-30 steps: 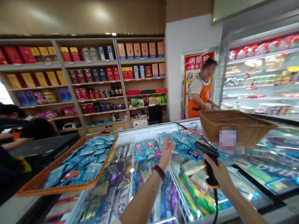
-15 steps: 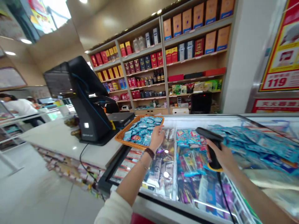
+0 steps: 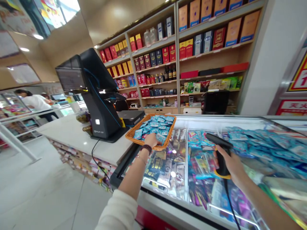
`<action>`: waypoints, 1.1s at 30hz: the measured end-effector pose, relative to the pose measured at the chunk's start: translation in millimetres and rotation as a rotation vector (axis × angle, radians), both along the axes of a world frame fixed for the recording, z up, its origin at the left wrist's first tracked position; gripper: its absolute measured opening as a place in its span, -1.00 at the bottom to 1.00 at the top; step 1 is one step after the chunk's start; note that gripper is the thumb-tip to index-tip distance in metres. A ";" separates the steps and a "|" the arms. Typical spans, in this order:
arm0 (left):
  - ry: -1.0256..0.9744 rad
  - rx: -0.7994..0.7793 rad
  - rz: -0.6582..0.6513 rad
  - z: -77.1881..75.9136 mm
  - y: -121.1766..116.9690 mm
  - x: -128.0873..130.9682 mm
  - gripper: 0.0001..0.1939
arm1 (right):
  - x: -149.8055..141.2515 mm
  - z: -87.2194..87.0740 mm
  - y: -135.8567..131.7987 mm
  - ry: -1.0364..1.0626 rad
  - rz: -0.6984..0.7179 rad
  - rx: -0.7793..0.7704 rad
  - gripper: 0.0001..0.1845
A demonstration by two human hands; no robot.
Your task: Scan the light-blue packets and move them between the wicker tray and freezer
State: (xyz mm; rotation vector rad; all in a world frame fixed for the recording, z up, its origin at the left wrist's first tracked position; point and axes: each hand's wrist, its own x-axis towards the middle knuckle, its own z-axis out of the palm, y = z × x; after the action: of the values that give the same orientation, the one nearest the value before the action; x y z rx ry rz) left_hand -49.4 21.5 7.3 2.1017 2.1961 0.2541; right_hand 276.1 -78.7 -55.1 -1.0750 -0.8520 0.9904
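Observation:
My left hand (image 3: 151,139), with a dark bead bracelet on its wrist, is at the front of a wicker basket (image 3: 128,136). Blue snack packets (image 3: 154,123) fill the basket. The fingers are curled down among the packets near the front rim; whatever they grip is hidden. My right hand (image 3: 230,161) is wrapped round the handle of a black barcode scanner (image 3: 219,142) with a yellow base edge. The scanner is held up above the glass-topped freezer (image 3: 187,188), its cord hanging down.
A black checkout terminal (image 3: 103,108) and a flat black box (image 3: 130,117) stand on the white counter (image 3: 69,142). Colourful packaged goods lie in the freezer, with blue bags (image 3: 271,143) heaped at right. Boxed bottles line the shelves (image 3: 155,70). A person (image 3: 38,102) bends at far left.
My left hand has moved left and down from the basket's right side into its front part, fingers now curled. My right hand still holds the scanner. The whole view has shifted slightly.

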 end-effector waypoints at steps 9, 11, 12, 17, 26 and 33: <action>-0.495 0.492 -0.024 -10.8 -12.0 10.1 -0.54 | -0.7 7.5 -7.1 0.108 0.048 -0.073 -0.51; -0.712 0.559 -0.163 -16.2 -15.0 24.9 -0.55 | -1.3 8.4 -7.1 0.080 0.048 -0.059 -0.52; -0.808 0.553 -0.237 -20.1 -15.9 34.7 -0.56 | -1.2 8.4 -7.0 0.064 0.044 -0.045 -0.52; -1.153 0.305 -0.472 -53.2 -13.1 93.6 -0.63 | 2.9 2.0 -5.0 0.044 0.021 -0.030 -0.52; -1.406 0.072 -0.380 -99.6 -1.7 128.6 -0.70 | 1.6 -2.4 0.1 -0.069 0.118 -0.047 -0.48; -1.341 0.179 -0.328 -97.8 -5.3 129.8 -0.85 | -1.5 -1.5 -2.6 -0.290 0.256 -0.039 -0.49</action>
State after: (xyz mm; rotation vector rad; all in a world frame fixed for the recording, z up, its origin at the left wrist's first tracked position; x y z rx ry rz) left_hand 80.4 16.2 -90.5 1.4663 1.0275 1.3479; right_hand 274.6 -81.3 -56.6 -1.1801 -1.2350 1.0809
